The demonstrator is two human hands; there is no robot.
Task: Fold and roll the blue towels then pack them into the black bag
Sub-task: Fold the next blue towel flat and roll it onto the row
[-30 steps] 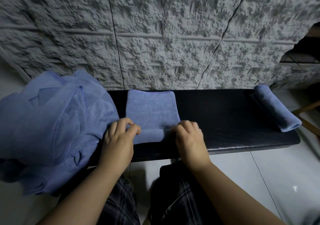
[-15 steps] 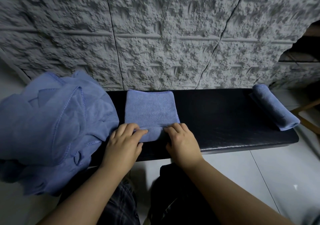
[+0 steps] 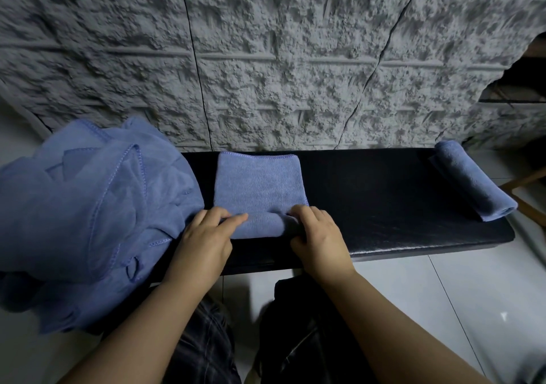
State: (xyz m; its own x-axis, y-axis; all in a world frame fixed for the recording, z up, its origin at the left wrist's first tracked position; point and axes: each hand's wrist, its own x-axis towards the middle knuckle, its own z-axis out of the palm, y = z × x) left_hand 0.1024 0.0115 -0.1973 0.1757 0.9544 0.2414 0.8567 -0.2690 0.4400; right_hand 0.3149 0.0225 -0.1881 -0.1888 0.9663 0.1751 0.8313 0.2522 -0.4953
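Hands – on half-rolled towel, bench

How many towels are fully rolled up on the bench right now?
1. The finished roll lies at the bench's right end. The towel under both hands is only partly rolled; the pile at left is unrolled and could hide others.

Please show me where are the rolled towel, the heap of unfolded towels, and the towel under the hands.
rolled towel (image 3: 472,181): head view, middle of the roll.
heap of unfolded towels (image 3: 88,215): head view, centre of the heap.
folded towel (image 3: 260,182): head view, flat part beyond the fingers.
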